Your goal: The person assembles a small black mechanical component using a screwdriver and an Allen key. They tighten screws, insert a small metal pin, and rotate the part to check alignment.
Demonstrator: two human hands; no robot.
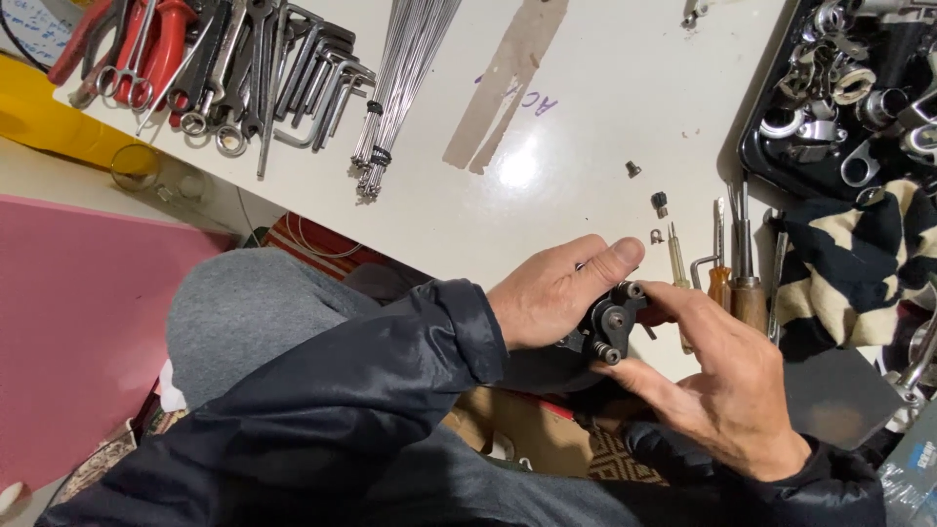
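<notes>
A small black metal mechanism (pixel 607 327) with round bolts and a pivot sits between both hands at the near edge of the white table (pixel 586 107). My left hand (pixel 556 291) grips its left side, thumb stretched over the top. My right hand (pixel 717 376) pinches its right side, with the thumb below and the forefinger on top. Both sleeves are dark. The back of the part is hidden by my fingers.
Screwdrivers with wooden handles (pixel 747 283) lie right of the hands, with three tiny loose parts (pixel 660 205) beyond them. A black tray of metal fittings (pixel 849 88) and a striped cloth (pixel 859 254) are at right. Spokes (pixel 400 88), hex keys and pliers (pixel 146 49) lie far left.
</notes>
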